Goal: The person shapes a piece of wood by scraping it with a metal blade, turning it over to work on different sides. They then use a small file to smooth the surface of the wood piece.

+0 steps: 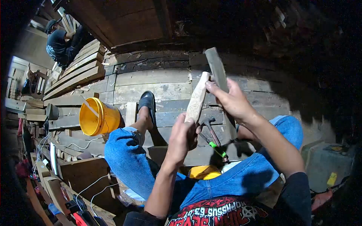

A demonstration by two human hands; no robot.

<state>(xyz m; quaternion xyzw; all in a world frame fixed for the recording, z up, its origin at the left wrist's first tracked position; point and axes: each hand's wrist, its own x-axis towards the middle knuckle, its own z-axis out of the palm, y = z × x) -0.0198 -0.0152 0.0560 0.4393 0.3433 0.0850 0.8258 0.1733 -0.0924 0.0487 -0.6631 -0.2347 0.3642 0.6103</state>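
Observation:
My left hand [181, 136] is closed around the lower end of a pale carved piece of wood [197, 98], which tapers toward its top. With thumb and fingers, my right hand [234, 101] grips the same piece near its upper end. Just behind my right hand stands a long greyish board [215, 64], partly hidden by it, its lower end between my knees. Below the hands lies a hammer [208, 121], beside a tool with a bright green handle [218, 149]. Something yellow [204, 172] shows between my thighs.
A yellow bucket [90, 117] with a stick in it stands left of my foot. Stacked timber [77, 77] lies at far left, near another person [58, 43] seated. White cables [88, 192] run along the left. A grey case [326, 165] sits at right. Wood chips litter the plank floor [151, 81].

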